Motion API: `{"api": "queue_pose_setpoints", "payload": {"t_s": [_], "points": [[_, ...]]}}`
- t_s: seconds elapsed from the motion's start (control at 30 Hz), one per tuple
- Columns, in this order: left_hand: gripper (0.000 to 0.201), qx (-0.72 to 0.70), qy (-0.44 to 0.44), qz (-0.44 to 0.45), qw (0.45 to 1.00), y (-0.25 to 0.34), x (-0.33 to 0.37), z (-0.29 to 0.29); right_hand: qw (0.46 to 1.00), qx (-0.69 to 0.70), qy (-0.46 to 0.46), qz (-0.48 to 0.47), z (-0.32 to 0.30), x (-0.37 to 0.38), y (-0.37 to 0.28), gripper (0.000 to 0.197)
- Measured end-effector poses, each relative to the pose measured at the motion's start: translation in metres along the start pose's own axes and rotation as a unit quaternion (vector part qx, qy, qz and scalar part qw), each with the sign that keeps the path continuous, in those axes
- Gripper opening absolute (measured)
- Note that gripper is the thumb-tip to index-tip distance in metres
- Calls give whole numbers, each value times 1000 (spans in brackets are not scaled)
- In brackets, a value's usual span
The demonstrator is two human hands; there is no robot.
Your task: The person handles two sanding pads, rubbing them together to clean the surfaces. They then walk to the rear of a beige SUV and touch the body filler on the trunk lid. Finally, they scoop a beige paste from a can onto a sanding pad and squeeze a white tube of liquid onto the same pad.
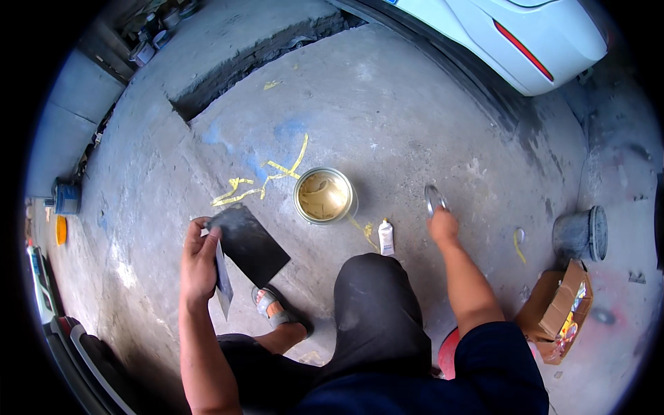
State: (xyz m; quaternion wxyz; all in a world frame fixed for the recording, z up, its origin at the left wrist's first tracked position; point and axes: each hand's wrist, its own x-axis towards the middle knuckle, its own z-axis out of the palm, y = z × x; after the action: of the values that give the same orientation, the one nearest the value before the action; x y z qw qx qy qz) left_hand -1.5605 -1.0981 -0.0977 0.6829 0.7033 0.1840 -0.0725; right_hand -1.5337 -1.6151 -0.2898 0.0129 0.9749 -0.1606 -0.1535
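My left hand (200,259) is closed on the edge of a black flat rectangular board (247,243). A thin pale sheet (223,280) hangs under the thumb of the same hand. To the right, my right hand (443,225) grips a small shiny, silvery, rounded object (434,199); its exact kind is unclear. Between the hands an open metal can (325,196) of beige paste (319,194) stands on the floor, touched by neither hand. A white tube (386,237) with a yellowish cap lies just in front of my knee.
Crumpled yellow tape (277,169) lies left of the can. A grey bucket (579,234) and an open cardboard box (559,311) are at the right. A white car (526,41) stands at the far right. A trench (207,97) cuts the concrete floor. A blue can (66,197) stands far left.
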Motion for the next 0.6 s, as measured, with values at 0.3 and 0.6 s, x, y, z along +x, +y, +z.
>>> {"api": "queue_pose_setpoints", "payload": {"t_s": [0.3,0.6], "points": [[19,-45,57,-6,997,8,0,1,976,107,-86,-166,30,-51,-38,21],[21,-120,72,-58,988,10,-4,1,676,299,260,-621,-155,-138,-251,46]]}}
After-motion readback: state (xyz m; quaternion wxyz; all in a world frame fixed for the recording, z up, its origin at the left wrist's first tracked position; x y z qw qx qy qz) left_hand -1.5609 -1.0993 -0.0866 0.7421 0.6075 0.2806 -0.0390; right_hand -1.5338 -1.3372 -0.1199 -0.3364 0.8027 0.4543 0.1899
